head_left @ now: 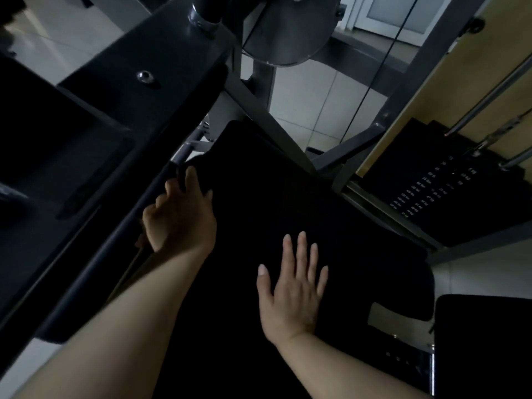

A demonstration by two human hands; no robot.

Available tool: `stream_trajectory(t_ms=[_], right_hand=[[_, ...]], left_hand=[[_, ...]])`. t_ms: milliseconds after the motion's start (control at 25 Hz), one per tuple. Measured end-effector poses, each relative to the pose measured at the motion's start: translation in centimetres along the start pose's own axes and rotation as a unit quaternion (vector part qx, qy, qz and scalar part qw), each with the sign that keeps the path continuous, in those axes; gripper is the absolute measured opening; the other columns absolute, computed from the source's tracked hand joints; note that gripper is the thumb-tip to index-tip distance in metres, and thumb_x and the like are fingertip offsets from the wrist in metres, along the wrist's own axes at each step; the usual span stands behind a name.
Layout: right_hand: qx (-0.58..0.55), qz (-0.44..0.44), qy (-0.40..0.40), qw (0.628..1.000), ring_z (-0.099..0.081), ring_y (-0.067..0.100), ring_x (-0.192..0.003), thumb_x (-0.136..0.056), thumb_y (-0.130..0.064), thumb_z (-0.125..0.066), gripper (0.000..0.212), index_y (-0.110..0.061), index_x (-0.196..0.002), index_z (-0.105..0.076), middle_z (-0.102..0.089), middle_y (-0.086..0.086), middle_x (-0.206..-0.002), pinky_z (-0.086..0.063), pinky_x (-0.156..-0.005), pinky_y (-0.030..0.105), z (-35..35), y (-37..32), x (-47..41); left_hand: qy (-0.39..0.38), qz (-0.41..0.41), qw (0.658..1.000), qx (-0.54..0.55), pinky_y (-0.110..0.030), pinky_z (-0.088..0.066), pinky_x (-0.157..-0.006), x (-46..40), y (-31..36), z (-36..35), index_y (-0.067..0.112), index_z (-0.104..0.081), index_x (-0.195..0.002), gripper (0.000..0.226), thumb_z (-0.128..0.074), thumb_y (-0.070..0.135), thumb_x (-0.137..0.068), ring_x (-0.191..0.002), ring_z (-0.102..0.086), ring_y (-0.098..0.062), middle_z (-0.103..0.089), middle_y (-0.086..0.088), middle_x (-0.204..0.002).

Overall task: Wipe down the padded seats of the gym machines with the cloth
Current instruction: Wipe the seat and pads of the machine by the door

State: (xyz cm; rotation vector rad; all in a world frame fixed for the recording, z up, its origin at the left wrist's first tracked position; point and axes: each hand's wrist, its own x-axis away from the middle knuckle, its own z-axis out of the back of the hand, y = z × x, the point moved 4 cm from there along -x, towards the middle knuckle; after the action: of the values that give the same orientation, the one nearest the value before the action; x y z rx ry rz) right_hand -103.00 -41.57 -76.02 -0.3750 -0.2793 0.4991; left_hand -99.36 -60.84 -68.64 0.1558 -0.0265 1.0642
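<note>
Two bare hands over a dark padded seat (288,203) of a gym machine, seen from above in dim light. Right hand (293,286) laid flat, fingers straight and slightly spread, palm down on black padding or on a dark cloth; cannot tell which, black on black. Left hand (180,214) up and to the left of it, fingers curled at the seat's far left edge, pinching a dark fold that may be the cloth (198,165); too dark to be sure.

Just left of the left hand, a long rounded metal bar (115,243) running diagonally, with a broad dark frame beam (138,76) beyond it, bearing one shiny bolt (144,76). Beyond the left hand's fingertips, grey frame struts (276,128) crossing behind the seat, one round metal disc (282,33) above them, and one thin black cable (371,82) dropping past. Far right of the right hand, one weight stack (431,191) with small pale numbers, unreadable, and two chrome guide rods (489,99) rising from it. Near right of the right hand's wrist, a second black pad (483,341), apart from the seat, with pale floor showing between.

Floor of light tiles (305,105). A yellowish panel (460,70) behind the weight stack. A pale door (403,15) at the far top.
</note>
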Motion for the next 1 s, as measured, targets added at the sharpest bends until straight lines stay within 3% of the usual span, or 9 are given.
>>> stream_trajectory(t_ms=[120, 240, 400, 560, 680, 840, 1000], right_hand=[[-0.001, -0.004, 0.005, 1.0, 0.023, 0.011, -0.142, -0.08, -0.068, -0.001, 0.072, -0.038, -0.144, 0.014, 0.024, -0.015, -0.152, 0.013, -0.114, 0.04, -0.3, -0.1, 0.1], [-0.009, -0.008, 0.003, 1.0, 0.021, 0.01, -0.142, -0.08, -0.068, -0.002, 0.074, -0.039, -0.147, 0.008, 0.023, -0.016, -0.151, 0.011, -0.114, 0.041, -0.2, -0.1, 0.0], [-0.007, -0.008, 0.005, 1.0, 0.02, 0.011, -0.142, -0.078, -0.068, 0.001, 0.077, -0.038, -0.148, 0.005, 0.021, -0.014, -0.152, 0.01, -0.115, 0.043, 0.0, -0.2, 0.0], [-0.011, -0.002, 0.018, 1.0, 0.015, 0.012, -0.144, -0.08, -0.067, -0.002, 0.078, -0.034, -0.15, -0.002, 0.01, -0.008, -0.159, 0.006, -0.116, 0.045, -0.1, -0.3, 0.2], [-0.011, 0.002, 0.008, 1.0, 0.015, 0.013, -0.143, -0.085, -0.064, -0.01, 0.073, -0.033, -0.15, -0.003, 0.009, -0.007, -0.159, 0.007, -0.116, 0.046, -0.2, -0.2, 0.0], [-0.012, 0.006, 0.019, 1.0, 0.012, 0.014, -0.145, -0.087, -0.06, -0.017, 0.07, -0.032, -0.15, -0.005, 0.006, -0.007, -0.16, 0.005, -0.116, 0.047, -0.1, -0.2, 0.0], [-0.007, 0.011, 0.028, 1.0, 0.009, 0.014, -0.146, -0.088, -0.06, -0.018, 0.069, -0.034, -0.15, -0.006, 0.004, -0.009, -0.16, 0.003, -0.116, 0.046, -0.5, -0.1, -0.2]], left_hand=[[-0.014, -0.021, 0.997, 0.072, -0.042, -0.037, -0.073, -2.7, 1.6, 0.0, 0.019, -0.028, -0.138, 0.043, -0.029, 0.038, -0.1, -0.108, -0.054, -0.04, -0.043, -0.014, -0.135], [-0.005, -0.07, 0.992, 0.107, -0.044, -0.045, -0.079, -1.4, -0.4, 0.1, 0.018, -0.03, -0.138, 0.042, -0.034, 0.031, -0.099, -0.108, -0.055, -0.038, -0.045, -0.011, -0.136], [0.01, -0.061, 0.996, 0.059, -0.043, -0.046, -0.083, 4.2, -4.9, 0.1, 0.021, -0.03, -0.141, 0.048, -0.04, 0.035, -0.096, -0.106, -0.059, -0.033, -0.052, -0.008, -0.132], [0.031, -0.021, 0.999, 0.013, -0.047, -0.047, -0.08, 12.2, -10.5, -0.7, 0.012, -0.036, -0.142, 0.058, -0.047, 0.036, -0.09, -0.103, -0.062, -0.036, -0.056, -0.015, -0.13], [0.024, 0.007, 1.0, -0.018, -0.054, -0.046, -0.086, 15.3, -11.8, -1.7, 0.008, -0.039, -0.137, 0.06, -0.041, 0.046, -0.091, -0.116, -0.055, -0.04, -0.049, -0.022, -0.137], [0.023, 0.035, 0.999, 0.014, -0.047, -0.041, -0.094, 10.7, -7.8, -0.6, 0.01, -0.042, -0.132, 0.066, -0.034, 0.058, -0.086, -0.127, -0.045, -0.034, -0.041, -0.017, -0.144], [-0.001, 0.061, 0.994, 0.092, -0.038, -0.04, -0.081, 5.5, -5.5, 0.6, 0.019, -0.022, -0.144, 0.062, -0.03, 0.055, -0.095, -0.11, -0.057, -0.031, -0.052, -0.008, -0.134]])
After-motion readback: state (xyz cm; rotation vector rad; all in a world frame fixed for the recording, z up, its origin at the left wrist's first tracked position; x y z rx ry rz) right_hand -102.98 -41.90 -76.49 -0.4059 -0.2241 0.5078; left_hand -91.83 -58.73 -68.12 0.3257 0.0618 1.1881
